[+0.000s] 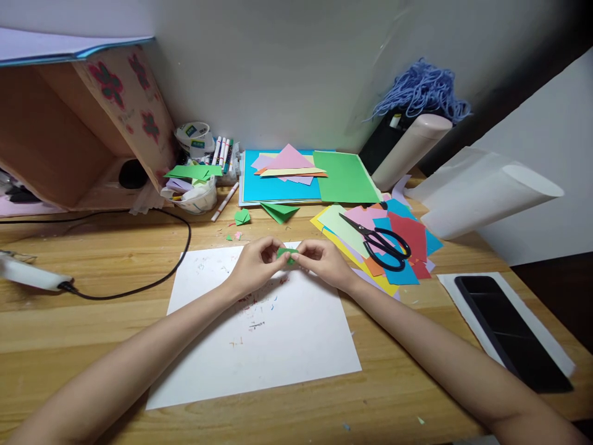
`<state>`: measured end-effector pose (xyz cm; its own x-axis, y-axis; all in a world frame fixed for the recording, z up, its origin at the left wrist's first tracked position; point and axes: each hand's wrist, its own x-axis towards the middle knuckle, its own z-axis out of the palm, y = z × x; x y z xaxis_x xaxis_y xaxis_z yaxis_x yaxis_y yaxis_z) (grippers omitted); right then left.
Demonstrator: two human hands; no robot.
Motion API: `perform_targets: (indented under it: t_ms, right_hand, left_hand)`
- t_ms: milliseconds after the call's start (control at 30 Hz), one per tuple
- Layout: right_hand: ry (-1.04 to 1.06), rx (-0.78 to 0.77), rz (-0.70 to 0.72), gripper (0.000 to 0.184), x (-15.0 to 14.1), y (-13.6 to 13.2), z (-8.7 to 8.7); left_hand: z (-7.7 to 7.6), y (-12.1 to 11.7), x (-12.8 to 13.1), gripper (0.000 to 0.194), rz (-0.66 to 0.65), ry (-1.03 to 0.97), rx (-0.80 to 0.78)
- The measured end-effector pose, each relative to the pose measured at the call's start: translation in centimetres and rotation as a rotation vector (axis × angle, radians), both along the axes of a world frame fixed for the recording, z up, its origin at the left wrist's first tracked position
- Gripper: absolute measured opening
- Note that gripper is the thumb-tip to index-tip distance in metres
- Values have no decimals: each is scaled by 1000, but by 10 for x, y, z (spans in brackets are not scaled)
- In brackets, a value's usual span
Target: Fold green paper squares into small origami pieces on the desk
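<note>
Your left hand (256, 262) and right hand (327, 262) both pinch the small green paper (287, 251) between their fingers, over the far part of the marked white sheet (310, 337). Unequal pull between the hands could tear or skew the piece; a slackened pinch could drop it.

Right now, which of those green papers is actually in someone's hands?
The small green piece, pinched by the left hand and right hand over the white sheet. Others, like the big green sheet and folded triangle behind, touch neither hand.
</note>
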<state>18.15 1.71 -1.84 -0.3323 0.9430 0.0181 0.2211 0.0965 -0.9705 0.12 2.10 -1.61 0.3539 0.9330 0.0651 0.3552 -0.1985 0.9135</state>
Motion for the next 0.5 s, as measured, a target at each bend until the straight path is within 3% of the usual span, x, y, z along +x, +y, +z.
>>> perform_targets:
  t_ms: [200,500]
  right_hand:
    - [83,-57,-107,25,-2,0,3]
    - [72,-37,-114,23,-4,0,-2]
  left_hand:
    - [4,-1,1,26,-8,21,-16]
    - [-4,2,0,22,33,-147,-137]
